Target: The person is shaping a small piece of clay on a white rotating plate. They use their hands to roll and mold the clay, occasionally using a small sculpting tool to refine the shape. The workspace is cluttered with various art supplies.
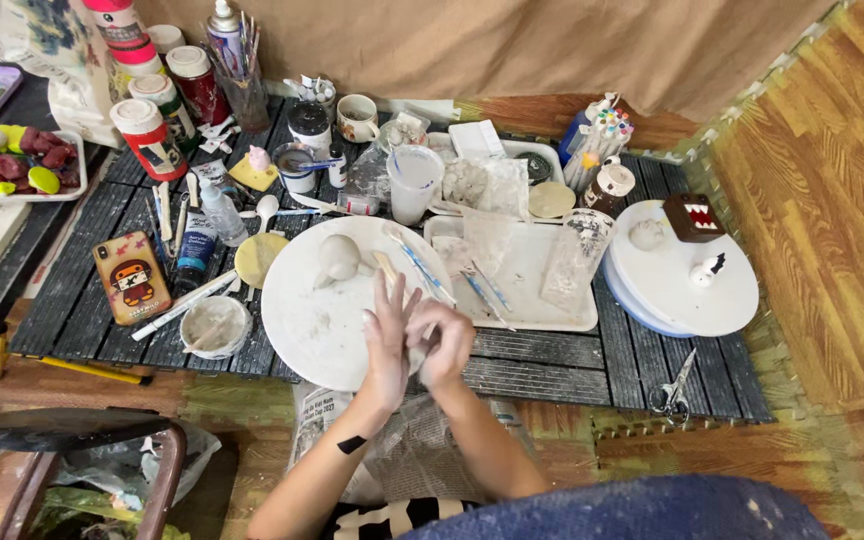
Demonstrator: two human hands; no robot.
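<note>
Pressed palm to palm, the left hand [388, 335] and right hand [442, 343] close around a small lump of pale clay [418, 356], most of it hidden between them. The left fingers stand nearly straight up; the right fingers curl over. Both hands hover above the near edge of the low black slatted table [552, 375], at the right rim of a round white work board [302, 320].

Going left to right along the table: a phone in a cartoon case [131, 276] near the left edge, a small bowl [214, 325] at the near edge, then the board, which carries a rounded clay figure [338, 257] toward its far side. Thin brushes [422, 268] lie across the board's right rim. Next comes a white rectangular tray [542, 300], then a white turntable [687, 285] with a brown box-shaped toy [693, 216], and scissors [674, 392] at the near right corner.

By the look of it, the step is rolling or warming a small piece between the palms. Joining it to the figure would call for opening the hands and reaching toward the board's far side.
</note>
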